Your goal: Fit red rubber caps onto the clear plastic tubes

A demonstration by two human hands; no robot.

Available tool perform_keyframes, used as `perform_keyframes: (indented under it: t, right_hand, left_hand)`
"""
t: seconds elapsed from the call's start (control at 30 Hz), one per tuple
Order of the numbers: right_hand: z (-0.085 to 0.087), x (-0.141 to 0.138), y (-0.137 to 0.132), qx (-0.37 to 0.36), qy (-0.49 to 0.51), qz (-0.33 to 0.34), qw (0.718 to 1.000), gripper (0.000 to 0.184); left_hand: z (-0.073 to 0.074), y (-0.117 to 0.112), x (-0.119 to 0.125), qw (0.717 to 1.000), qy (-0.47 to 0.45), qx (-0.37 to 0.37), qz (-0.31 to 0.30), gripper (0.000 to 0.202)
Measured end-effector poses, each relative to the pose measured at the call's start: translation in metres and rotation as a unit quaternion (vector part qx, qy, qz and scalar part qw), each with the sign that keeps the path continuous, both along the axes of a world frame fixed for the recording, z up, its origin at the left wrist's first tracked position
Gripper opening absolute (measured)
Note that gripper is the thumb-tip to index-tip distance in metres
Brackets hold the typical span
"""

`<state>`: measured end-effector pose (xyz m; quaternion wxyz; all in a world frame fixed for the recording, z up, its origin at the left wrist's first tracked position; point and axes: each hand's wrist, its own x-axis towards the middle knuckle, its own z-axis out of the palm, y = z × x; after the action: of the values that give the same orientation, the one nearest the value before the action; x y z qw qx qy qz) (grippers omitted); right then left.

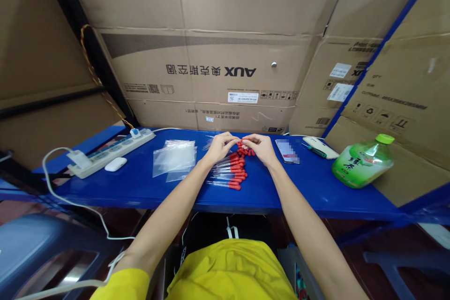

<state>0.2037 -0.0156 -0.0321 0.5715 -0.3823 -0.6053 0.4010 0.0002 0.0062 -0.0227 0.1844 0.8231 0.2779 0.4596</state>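
Observation:
My left hand and my right hand meet over the blue table, fingertips pinched together on a small red-capped tube. Just beneath them lies a row of several clear tubes with red caps, and a few loose red caps rest by my right hand. A pile of clear plastic bags lies to the left of my left hand.
A white power strip and a small white case sit at the left. A phone, a white tool and a green bottle on its side lie at the right. Cardboard boxes wall the back.

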Motion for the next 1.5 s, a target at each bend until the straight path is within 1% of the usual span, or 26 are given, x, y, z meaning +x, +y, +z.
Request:
perform_keyframes:
  t: [0.1, 0.2, 0.27, 0.3, 0.37, 0.43, 0.5, 0.53, 0.6, 0.67, 0.73, 0.87, 0.97, 1.03, 1.13, 1.23, 1.37, 1.43, 1.5]
  right_hand:
    - [0.000, 0.000, 0.000, 0.004, -0.017, -0.006, 1.000, 0.041]
    - [0.001, 0.000, 0.000, 0.022, -0.029, -0.013, 0.999, 0.039]
    - [0.002, 0.000, 0.000, 0.041, -0.021, -0.023, 0.999, 0.038]
    - [0.003, 0.000, 0.000, 0.048, -0.013, -0.031, 0.998, 0.037]
    - [0.006, 0.000, -0.001, 0.053, 0.003, -0.053, 0.997, 0.037]
    - [0.008, -0.001, -0.002, 0.049, 0.018, -0.073, 0.996, 0.039]
    - [0.010, -0.003, -0.004, 0.044, 0.031, -0.082, 0.995, 0.041]
    - [0.010, -0.005, -0.005, 0.043, 0.037, -0.085, 0.995, 0.042]
    - [0.008, -0.010, -0.005, 0.041, 0.044, -0.085, 0.995, 0.044]
    - [0.006, -0.014, -0.005, 0.032, 0.040, -0.075, 0.996, 0.045]
    - [0.002, -0.018, -0.004, 0.023, 0.029, -0.058, 0.998, 0.047]
    - [-0.001, -0.023, -0.004, 0.022, 0.014, -0.034, 0.999, 0.046]
    - [-0.001, -0.025, -0.006, 0.023, -0.008, -0.013, 1.000, 0.044]
    - [0.000, -0.025, -0.009, 0.027, -0.026, -0.002, 0.999, 0.042]
    - [0.001, -0.024, -0.013, 0.049, -0.077, 0.010, 0.996, 0.039]
    - [0.003, -0.022, -0.017, 0.078, -0.140, 0.026, 0.987, 0.039]
    - [0.005, -0.019, -0.020, 0.102, -0.180, 0.036, 0.978, 0.041]
    - [0.005, -0.018, -0.021, 0.121, -0.203, 0.030, 0.971, 0.040]
    - [0.004, -0.018, -0.020, 0.137, -0.224, 0.020, 0.965, 0.039]
  left_hand:
    - [0.000, 0.000, -0.001, 1.000, 0.008, 0.000, 0.002, 0.040]
    - [-0.001, 0.002, -0.001, 1.000, -0.001, -0.002, 0.022, 0.037]
    - [-0.002, 0.004, -0.001, 0.998, -0.036, -0.027, 0.042, 0.038]
    - [-0.002, 0.004, 0.000, 0.995, -0.070, -0.054, 0.050, 0.041]
    - [-0.001, 0.006, 0.002, 0.976, -0.162, -0.136, 0.045, 0.051]
    - [0.000, 0.005, 0.004, 0.943, -0.244, -0.229, 0.006, 0.062]
    - [0.003, 0.003, 0.006, 0.914, -0.281, -0.287, -0.047, 0.073]
    - [0.005, 0.002, 0.007, 0.908, -0.286, -0.300, -0.068, 0.077]
    - [0.006, -0.002, 0.010, 0.904, -0.288, -0.300, -0.094, 0.079]
    - [0.006, -0.006, 0.012, 0.902, -0.293, -0.298, -0.105, 0.076]
    - [0.006, -0.008, 0.014, 0.893, -0.307, -0.309, -0.114, 0.070]
    - [0.008, -0.011, 0.014, 0.861, -0.350, -0.341, -0.140, 0.061]
    - [0.012, -0.013, 0.011, 0.833, -0.389, -0.359, -0.159, 0.054]
    - [0.014, -0.014, 0.009, 0.821, -0.408, -0.366, -0.164, 0.052]
    - [0.017, -0.015, 0.007, 0.807, -0.433, -0.359, -0.182, 0.050]
    - [0.019, -0.015, 0.006, 0.787, -0.453, -0.364, -0.206, 0.048]
    - [0.022, -0.016, 0.005, 0.749, -0.478, -0.408, -0.211, 0.047]
    - [0.023, -0.017, 0.005, 0.721, -0.494, -0.432, -0.223, 0.045]
    - [0.024, -0.018, 0.005, 0.692, -0.511, -0.447, -0.247, 0.043]
